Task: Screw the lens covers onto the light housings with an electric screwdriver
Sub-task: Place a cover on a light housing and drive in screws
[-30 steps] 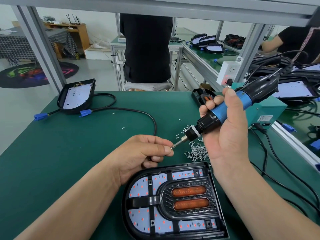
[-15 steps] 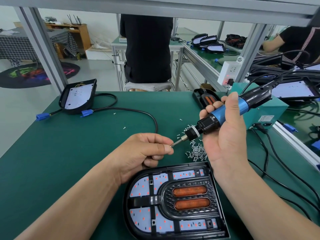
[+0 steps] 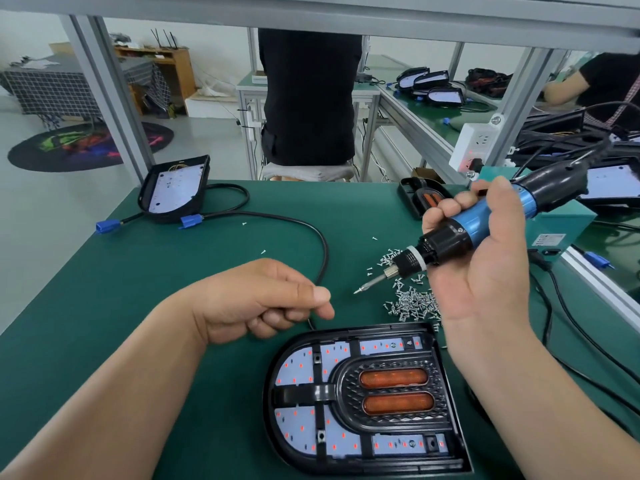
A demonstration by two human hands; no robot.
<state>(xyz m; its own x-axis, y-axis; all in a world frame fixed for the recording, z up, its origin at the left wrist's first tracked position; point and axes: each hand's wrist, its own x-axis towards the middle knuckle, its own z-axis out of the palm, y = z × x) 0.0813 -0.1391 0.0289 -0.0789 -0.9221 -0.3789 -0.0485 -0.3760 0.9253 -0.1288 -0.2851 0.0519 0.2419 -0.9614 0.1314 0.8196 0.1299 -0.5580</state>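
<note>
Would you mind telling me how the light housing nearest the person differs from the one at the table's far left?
The near housing carries a black lens cover with two orange strips; the far housing shows a bare white board. Blue connectors lie beside the far housing; none shows by the near housing. Both are black shells on the green table.

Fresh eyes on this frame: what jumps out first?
The blue electric screwdriver stands out, gripped in the right hand above the green bench at right, bit angled down-left. Nearest the camera lies the black light housing with two orange lenses; a heap of loose screws sits beyond it, below the bit. The left hand hovers curled left of the bit.
</note>
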